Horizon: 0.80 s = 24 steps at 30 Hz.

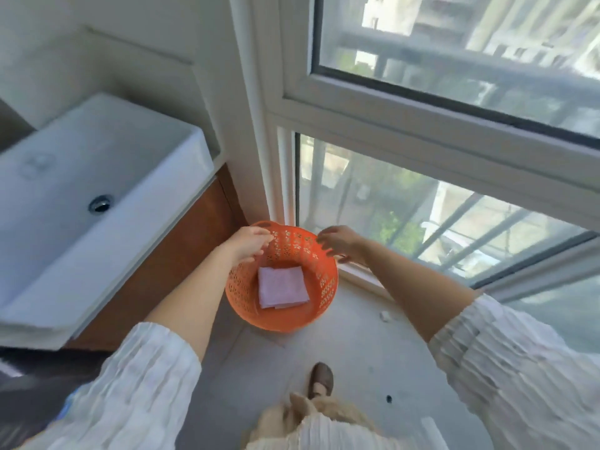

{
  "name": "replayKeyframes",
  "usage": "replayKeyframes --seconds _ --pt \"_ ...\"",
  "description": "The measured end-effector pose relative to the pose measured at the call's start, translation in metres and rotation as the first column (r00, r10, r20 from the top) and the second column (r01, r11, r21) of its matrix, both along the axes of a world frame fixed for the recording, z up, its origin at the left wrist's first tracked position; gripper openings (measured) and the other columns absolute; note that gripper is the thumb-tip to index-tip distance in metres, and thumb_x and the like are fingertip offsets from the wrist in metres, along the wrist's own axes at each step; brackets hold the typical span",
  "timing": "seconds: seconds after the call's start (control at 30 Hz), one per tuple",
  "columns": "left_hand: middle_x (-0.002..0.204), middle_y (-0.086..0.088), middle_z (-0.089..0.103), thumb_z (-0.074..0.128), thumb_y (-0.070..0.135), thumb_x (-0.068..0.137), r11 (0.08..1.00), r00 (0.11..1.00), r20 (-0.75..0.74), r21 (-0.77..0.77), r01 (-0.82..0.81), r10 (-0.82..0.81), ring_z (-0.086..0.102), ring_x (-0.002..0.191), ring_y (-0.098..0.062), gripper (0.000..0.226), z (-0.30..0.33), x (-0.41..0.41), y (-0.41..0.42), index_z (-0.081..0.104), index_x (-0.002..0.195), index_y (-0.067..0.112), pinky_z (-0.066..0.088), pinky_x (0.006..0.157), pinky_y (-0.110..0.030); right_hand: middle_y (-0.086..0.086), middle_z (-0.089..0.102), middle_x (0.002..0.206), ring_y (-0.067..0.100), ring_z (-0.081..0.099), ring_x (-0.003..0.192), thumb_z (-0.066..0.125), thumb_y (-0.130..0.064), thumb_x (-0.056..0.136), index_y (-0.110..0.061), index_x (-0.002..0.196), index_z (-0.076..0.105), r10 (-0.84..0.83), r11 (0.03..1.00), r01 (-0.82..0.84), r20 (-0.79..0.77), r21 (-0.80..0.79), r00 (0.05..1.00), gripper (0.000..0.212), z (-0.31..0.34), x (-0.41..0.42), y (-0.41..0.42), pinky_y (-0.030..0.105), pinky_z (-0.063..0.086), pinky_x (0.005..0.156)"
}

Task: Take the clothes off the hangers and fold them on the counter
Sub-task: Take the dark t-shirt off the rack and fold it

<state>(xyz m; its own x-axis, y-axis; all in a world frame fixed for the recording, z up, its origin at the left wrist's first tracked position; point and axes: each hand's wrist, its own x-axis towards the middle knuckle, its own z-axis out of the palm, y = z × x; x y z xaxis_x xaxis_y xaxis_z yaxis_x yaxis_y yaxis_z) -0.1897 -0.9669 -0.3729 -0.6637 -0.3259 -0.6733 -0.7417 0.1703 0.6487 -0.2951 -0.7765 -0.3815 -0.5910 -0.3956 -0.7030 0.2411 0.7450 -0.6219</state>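
Observation:
An orange perforated basket (328,287) stands on the floor in the corner below the window. A folded lilac cloth (282,287) lies flat on its bottom. My left hand (248,243) hovers over the basket's far left rim, fingers loosely curled and holding nothing. My right hand (341,243) is over the far right rim, fingers bent and apart, also with nothing in it. No hanger is in view.
A white rectangular sink (81,190) sits on a brown wooden cabinet (181,248) at the left, close to the basket. Tall windows (454,206) fill the right side. My shoe (321,380) is on the pale floor (357,352) behind the basket.

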Motion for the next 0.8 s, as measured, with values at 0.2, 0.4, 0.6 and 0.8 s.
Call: replayKeyframes --seconds 0.2,0.4,0.6,0.8 --pt "0.117 -0.005 0.055 0.052 0.027 0.096 0.989 0.987 -0.074 -0.048 0.139 -0.142 0.053 0.108 -0.021 0.038 0.039 0.053 0.044 0.05 0.133 0.017 0.04 0.099 -0.041 0.003 0.056 0.116 0.022 0.053 0.105 0.061 -0.025 0.089 -0.019 0.129 0.054 -0.038 0.999 0.038 -0.076 -0.001 0.996 0.04 0.033 0.072 0.059 0.038 0.045 0.084" --pt "0.122 -0.006 0.055 0.052 0.029 0.096 0.964 0.958 -0.107 -0.019 0.265 -0.266 0.052 0.113 -0.022 0.036 0.058 0.133 0.088 0.049 0.131 0.02 0.041 0.1 -0.042 0.001 0.055 0.113 0.023 0.053 0.109 0.056 -0.025 0.093 -0.021 0.122 0.057 -0.141 0.99 0.138 -0.135 -0.027 0.981 0.03 0.052 0.167 0.116 0.039 0.045 0.087" --pt "0.111 -0.004 0.056 0.05 0.026 0.097 0.892 0.886 -0.104 -0.058 0.447 -0.451 0.054 0.089 -0.014 0.033 0.079 0.192 0.153 0.05 0.129 0.018 0.045 0.079 -0.033 0.003 0.059 0.12 0.02 0.057 0.106 0.059 -0.033 0.091 -0.026 0.112 0.059 -0.224 0.974 0.225 -0.135 -0.014 0.965 0.023 0.064 0.254 0.191 0.032 0.046 0.079" --pt "0.105 -0.002 0.058 0.052 0.025 0.096 0.818 0.801 -0.169 -0.102 0.566 -0.575 0.056 0.09 -0.016 0.022 0.094 0.203 0.241 0.053 0.116 0.017 0.047 0.083 -0.032 0.011 0.058 0.125 0.028 0.055 0.116 0.056 -0.031 0.092 -0.017 0.119 0.06 -0.331 0.942 0.337 -0.221 -0.014 0.917 0.03 0.082 0.319 0.283 0.034 0.043 0.078"
